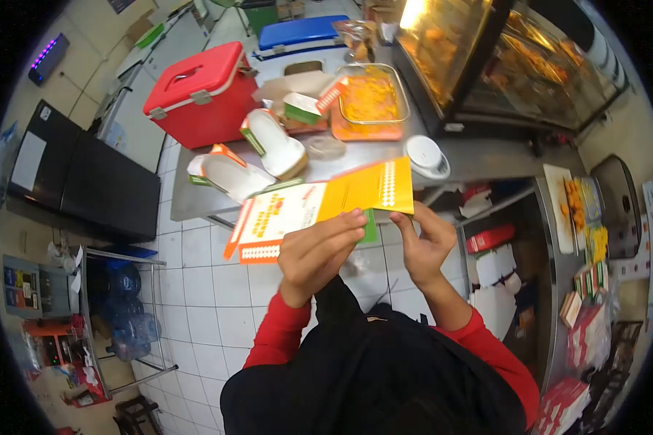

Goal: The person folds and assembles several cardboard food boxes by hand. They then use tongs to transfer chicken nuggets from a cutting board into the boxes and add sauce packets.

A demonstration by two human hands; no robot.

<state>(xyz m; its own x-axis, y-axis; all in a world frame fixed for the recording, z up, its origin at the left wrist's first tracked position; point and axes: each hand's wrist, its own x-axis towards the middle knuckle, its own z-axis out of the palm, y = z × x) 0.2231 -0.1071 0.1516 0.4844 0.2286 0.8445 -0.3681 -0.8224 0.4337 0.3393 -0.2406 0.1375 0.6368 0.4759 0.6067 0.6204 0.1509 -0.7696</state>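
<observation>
Holding a flat carton blank point(319, 206) at centre frame, left hand point(319, 250) and right hand point(422, 243) pinch its lower edge, keeping it above the bench point(486, 156) for folding.

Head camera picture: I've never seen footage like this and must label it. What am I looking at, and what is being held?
One camera worn on a person's head looks down at their own hands; the wide lens bends the edges. The left hand and right hand together hold a flat, unfolded carton, yellow, white and orange. Beyond it a steel counter carries folded cartons, a tray of fried food, a white lid and a red cooler. To the right stands a lit, glass-fronted food warmer. The sleeves are red.
</observation>
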